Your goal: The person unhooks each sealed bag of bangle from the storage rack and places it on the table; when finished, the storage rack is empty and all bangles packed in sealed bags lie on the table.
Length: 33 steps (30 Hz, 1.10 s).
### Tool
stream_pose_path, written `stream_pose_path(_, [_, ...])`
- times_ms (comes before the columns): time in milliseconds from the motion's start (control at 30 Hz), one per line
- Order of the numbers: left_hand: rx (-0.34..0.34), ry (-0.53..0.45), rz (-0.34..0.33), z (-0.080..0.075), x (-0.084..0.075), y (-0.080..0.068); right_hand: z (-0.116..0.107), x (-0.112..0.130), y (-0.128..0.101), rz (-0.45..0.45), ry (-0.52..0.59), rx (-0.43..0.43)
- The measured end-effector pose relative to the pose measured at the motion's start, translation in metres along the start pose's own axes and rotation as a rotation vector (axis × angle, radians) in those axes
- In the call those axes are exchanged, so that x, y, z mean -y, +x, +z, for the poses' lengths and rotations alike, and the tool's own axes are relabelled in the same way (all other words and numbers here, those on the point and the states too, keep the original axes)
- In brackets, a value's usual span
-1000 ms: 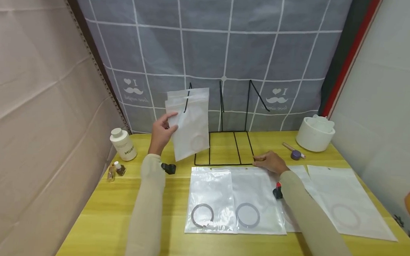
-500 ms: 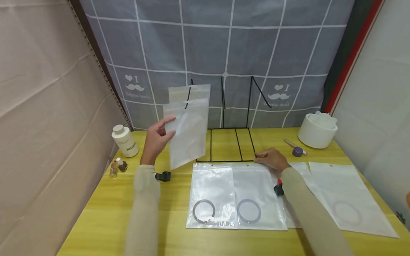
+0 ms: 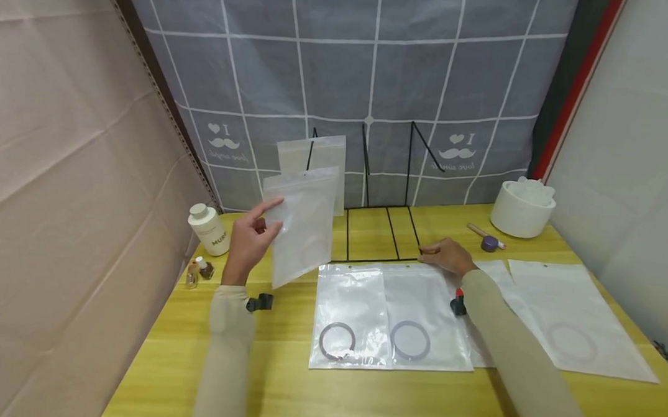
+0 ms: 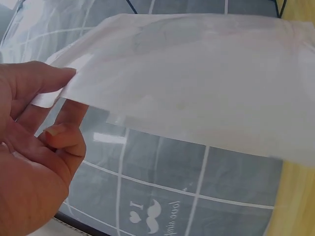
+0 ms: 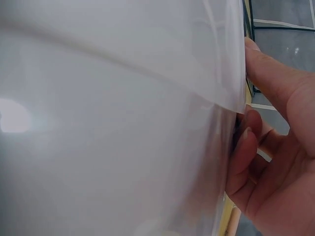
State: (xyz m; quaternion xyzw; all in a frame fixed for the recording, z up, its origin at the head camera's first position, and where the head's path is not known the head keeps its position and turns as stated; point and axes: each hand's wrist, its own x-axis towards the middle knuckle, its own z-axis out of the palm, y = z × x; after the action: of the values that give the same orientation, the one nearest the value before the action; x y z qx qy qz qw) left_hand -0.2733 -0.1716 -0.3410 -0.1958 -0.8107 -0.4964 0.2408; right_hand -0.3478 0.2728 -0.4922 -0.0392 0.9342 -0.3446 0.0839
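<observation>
My left hand pinches the left edge of a white zip bag between thumb and fingers. The left wrist view shows the thumb on this bag and fingers behind it. The bag stands tilted before the left hook of a black wire rack, its top edge right at the hook's tip. Behind it, another zip bag hangs on that hook. My right hand pinches the front right corner of the rack's base. In the right wrist view a clear bag partly hides its fingers.
Two clear bags with rings, a left one and a right one, lie before the rack. More white bags lie right. A white bottle and small bottles stand left; a white pot and purple-capped item sit back right.
My left hand has drawn the front bag toward me and down along the hook to its tip, away from the bag behind. The right hand has stayed at the rack's corner.
</observation>
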Motion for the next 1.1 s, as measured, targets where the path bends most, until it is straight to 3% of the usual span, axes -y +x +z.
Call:
stream_pose_path(167, [0.012,0.067,0.059,-0.016,0.005,-0.015,0.0,0.0,0.0,0.005,0.004,-0.003])
stream_pose_path(267, [0.08,0.048,0.069,-0.032,0.001,-0.034,0.001,0.0,0.0,0.005,0.001,-0.008])
stream_pose_path(367, [0.187,-0.033,0.036,-0.05,-0.002,-0.056,0.003,-0.001,0.0,-0.001,-0.006,-0.015])
stream_pose_path(467, [0.294,-0.157,-0.091,-0.064,-0.003,-0.077,0.003,-0.001,-0.001,-0.017,-0.016,-0.019])
stream_pose_path(567, [0.394,-0.309,-0.307,-0.072,0.01,-0.09,0.002,-0.002,-0.002,-0.033,-0.03,-0.025])
stream_pose_path(700, [0.454,-0.396,-0.565,-0.066,0.057,-0.092,-0.003,-0.002,-0.001,-0.041,-0.043,-0.042])
stream_pose_path(800, [0.44,-0.35,-0.683,-0.055,0.091,-0.091,-0.004,-0.002,0.0,-0.03,-0.036,-0.046])
stream_pose_path(933, [0.434,-0.276,-0.749,-0.045,0.115,-0.088,-0.001,-0.001,0.0,-0.017,-0.03,-0.026])
stream_pose_path(1100, [0.488,-0.143,-0.732,-0.038,0.128,-0.08,0.002,0.001,-0.003,-0.02,-0.041,-0.023])
